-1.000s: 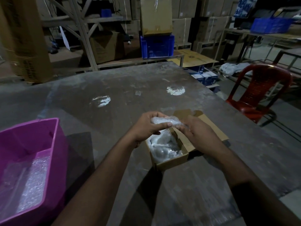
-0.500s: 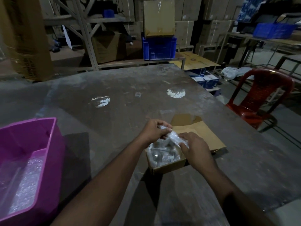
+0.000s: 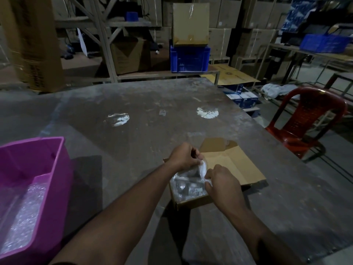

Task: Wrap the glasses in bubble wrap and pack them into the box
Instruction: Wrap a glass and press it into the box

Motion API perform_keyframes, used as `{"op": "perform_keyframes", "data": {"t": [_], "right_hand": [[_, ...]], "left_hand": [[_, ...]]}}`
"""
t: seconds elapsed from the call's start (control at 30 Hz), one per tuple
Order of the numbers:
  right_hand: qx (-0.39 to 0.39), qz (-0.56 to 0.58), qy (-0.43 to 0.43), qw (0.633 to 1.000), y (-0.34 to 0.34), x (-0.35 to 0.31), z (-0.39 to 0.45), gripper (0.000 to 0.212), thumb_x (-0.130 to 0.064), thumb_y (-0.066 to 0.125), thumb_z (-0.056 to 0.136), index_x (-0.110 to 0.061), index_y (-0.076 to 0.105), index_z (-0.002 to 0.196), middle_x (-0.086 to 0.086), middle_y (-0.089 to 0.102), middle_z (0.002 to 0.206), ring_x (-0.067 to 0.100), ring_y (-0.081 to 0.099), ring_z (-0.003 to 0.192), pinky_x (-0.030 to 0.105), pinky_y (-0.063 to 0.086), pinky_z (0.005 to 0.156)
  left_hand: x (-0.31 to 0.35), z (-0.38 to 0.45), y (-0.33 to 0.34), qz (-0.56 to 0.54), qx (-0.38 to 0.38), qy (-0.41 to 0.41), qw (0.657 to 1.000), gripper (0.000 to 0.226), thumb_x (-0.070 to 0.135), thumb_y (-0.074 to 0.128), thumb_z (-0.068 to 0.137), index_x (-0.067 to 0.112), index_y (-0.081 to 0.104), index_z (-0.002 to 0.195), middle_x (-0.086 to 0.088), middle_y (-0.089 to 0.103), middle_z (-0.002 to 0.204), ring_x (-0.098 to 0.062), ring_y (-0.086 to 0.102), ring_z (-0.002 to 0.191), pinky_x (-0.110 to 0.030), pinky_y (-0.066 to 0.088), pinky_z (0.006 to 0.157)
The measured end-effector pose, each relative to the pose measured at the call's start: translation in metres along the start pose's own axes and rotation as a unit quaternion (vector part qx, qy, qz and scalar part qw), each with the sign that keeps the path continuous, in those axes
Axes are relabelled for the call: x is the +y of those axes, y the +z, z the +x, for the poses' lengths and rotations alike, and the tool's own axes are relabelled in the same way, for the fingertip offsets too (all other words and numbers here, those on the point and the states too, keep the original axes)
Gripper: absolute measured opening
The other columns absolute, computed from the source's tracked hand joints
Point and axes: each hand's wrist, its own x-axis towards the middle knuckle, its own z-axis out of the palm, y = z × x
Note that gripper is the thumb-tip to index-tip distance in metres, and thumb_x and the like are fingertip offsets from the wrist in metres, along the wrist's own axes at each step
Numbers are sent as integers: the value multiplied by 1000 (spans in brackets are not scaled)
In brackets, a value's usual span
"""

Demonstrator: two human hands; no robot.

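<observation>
A small open cardboard box sits on the grey table, its lid flap lying open to the right. Inside it lies a bubble-wrapped bundle with glasses dimly showing through. My left hand pinches a raised end of the bubble wrap at the box's far edge. My right hand pinches the same wrap just right of it, over the box's right side. The strip of wrap between the two hands stands up above the bundle.
A pink plastic tub holding sheets of bubble wrap stands at the table's left edge. A red plastic chair stands off the table's right side. Shelves, cardboard cartons and a blue crate fill the background.
Both hands have come down from above the box, lowering the wrapped bundle into it. The fingers now pinch a loose end of the wrap instead of holding the whole bundle.
</observation>
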Motion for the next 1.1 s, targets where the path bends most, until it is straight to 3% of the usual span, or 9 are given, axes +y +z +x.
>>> {"op": "perform_keyframes", "data": {"t": [0.23,0.33,0.4,0.6,0.67,0.73,0.8,0.93,1.1], "right_hand": [[-16,-40,-2,999,3,-4,3,5,-16,65,88,-19,66,92,3,60,93,23,58,91,34,43,67],[-36,-100,-9,994,6,-5,3,20,-13,85,63,-18,66,65,4,57,71,25,58,69,31,32,46],[-26,-122,-19,992,9,-2,3,29,-12,91,49,-17,63,54,5,53,63,26,56,62,29,29,41],[-58,-138,-71,986,6,-1,4,34,-9,92,38,-9,70,63,11,52,59,34,54,58,36,42,39],[-88,-169,-77,979,-2,-6,4,29,-16,87,59,-10,73,83,13,60,77,35,58,77,41,48,54],[-102,-200,-67,972,-1,-7,7,25,-20,61,90,-14,66,114,12,60,112,32,51,110,39,45,82],[-138,-208,-66,966,-4,-8,10,28,-17,51,96,-14,62,122,10,56,124,30,44,121,37,40,90],[-148,-213,-54,964,-3,-9,13,25,-11,53,94,-14,64,116,8,58,122,28,46,121,34,41,89],[-97,-170,13,980,0,-18,15,19,-6,54,93,-15,66,103,6,65,110,25,54,114,31,40,74]], "left_hand": [[9,0,-4,167,10,27,986,7,25,82,76,28,79,82,12,76,82,-6,69,76,-24,54,68],[12,0,-4,232,9,57,971,9,31,79,77,29,80,86,11,77,87,-10,70,82,-28,57,72],[13,2,-3,273,9,74,959,10,34,77,78,28,80,86,8,77,88,-14,70,87,-31,58,72],[13,4,4,397,4,151,905,27,36,61,87,13,75,86,-11,70,99,-29,63,98,-33,39,72],[9,5,7,399,-13,145,905,30,35,57,90,10,74,90,-13,68,104,-32,58,104,-37,42,82],[8,6,8,407,-29,140,902,34,37,55,93,10,74,101,-14,64,114,-33,53,114,-41,42,96],[7,6,9,412,-40,135,900,36,37,54,95,9,72,109,-14,60,124,-33,48,121,-42,39,101],[5,7,12,396,-53,121,909,38,41,52,97,13,68,117,-13,56,132,-31,42,126,-45,38,102],[2,5,14,372,-57,108,920,40,40,53,96,11,67,119,-14,53,132,-31,41,124,-46,39,101]]}}
